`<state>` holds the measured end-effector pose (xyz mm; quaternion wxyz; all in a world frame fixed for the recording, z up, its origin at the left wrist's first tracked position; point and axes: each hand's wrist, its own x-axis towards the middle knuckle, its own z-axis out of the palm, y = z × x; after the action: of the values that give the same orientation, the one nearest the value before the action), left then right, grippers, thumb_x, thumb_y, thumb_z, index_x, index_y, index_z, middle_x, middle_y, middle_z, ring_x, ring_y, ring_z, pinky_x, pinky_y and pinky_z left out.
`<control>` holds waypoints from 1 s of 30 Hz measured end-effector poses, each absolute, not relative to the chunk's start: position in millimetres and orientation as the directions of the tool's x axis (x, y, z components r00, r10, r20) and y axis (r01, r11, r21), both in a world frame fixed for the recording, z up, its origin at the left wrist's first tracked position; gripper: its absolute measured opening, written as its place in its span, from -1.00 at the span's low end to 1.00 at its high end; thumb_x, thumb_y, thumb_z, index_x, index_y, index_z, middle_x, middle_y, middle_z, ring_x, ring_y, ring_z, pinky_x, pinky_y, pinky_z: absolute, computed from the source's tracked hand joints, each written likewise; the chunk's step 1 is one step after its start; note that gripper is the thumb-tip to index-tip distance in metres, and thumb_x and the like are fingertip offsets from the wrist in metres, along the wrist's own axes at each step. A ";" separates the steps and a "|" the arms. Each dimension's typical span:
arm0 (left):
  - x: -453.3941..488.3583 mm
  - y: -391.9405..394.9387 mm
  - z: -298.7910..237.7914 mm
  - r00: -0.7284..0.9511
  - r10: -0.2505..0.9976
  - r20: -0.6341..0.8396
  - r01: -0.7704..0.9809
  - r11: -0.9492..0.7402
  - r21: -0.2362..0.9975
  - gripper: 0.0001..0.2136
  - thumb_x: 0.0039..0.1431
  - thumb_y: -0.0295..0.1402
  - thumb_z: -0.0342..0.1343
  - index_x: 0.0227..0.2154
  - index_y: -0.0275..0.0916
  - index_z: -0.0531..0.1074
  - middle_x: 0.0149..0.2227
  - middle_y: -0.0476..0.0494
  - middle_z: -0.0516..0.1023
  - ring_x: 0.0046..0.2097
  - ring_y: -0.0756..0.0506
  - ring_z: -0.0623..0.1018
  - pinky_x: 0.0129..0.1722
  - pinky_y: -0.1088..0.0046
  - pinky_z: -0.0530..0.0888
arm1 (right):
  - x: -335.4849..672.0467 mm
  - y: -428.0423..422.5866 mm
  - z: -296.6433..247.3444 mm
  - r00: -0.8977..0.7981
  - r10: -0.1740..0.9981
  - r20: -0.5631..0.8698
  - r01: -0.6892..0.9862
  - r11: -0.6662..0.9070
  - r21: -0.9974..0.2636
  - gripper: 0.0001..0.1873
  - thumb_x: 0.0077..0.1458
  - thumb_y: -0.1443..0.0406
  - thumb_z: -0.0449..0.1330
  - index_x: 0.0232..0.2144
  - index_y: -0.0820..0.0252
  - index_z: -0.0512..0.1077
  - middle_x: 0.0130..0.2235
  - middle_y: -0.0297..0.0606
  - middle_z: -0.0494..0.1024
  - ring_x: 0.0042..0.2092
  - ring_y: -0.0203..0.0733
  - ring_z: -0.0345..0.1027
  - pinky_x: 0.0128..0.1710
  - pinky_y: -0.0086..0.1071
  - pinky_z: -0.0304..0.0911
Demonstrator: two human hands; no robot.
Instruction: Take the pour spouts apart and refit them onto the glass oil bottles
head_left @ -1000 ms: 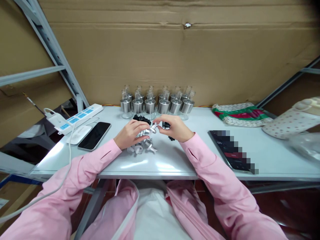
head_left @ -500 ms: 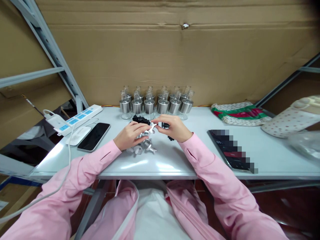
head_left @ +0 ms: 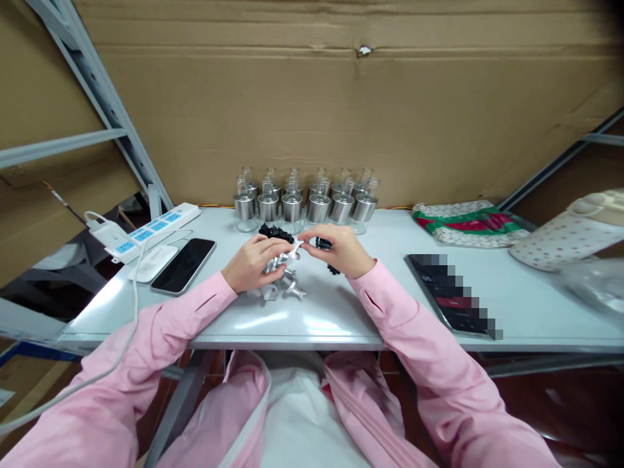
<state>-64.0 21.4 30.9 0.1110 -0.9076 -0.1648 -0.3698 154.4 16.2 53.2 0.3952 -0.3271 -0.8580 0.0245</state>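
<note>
Note loose silver fittings [head_left: 291,286] nearest on worktop [head_left: 341,312], presumably for easy pickup. Pinching one pale spouted fitting [head_left: 296,247] just beyond, between fingers of left hand [head_left: 256,262] and right hand [head_left: 341,251], apparently to steady it. See black parts [head_left: 274,233] farther, then metal-sleeved glass bottles [head_left: 292,208] in rows, perhaps clear of handwork

A pale, glossy table [head_left: 351,318] is set with two rows of bottles [head_left: 292,208] along its back. In front of them, black pieces [head_left: 275,233] and silver pieces [head_left: 291,286] are heaped. At the left, a power strip [head_left: 160,226], a white box [head_left: 152,262] and a phone [head_left: 183,266] are laid close together; at the right, a tablet [head_left: 451,298], a patterned bag [head_left: 470,223], a dotted jug [head_left: 546,244] and clear plastic [head_left: 597,283] are placed.
</note>
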 end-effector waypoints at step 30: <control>-63.5 20.3 30.4 0.668 0.211 0.713 0.363 -0.930 -0.065 -0.74 0.01 -0.49 0.02 -0.19 -0.24 0.25 -0.26 -0.14 0.53 -0.22 -0.11 0.53 -0.18 0.31 0.38 | 155.9 12.8 60.9 -0.492 0.582 0.648 0.524 0.792 -0.314 -0.88 0.08 0.26 0.17 -0.37 0.17 0.48 -0.34 -0.27 0.59 -0.30 -0.25 0.46 -0.23 -0.41 0.31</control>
<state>-63.5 20.3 30.4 0.1012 -0.9077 -0.1581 -0.3753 155.9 12.8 60.9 0.3892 -0.3203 -0.8629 0.0374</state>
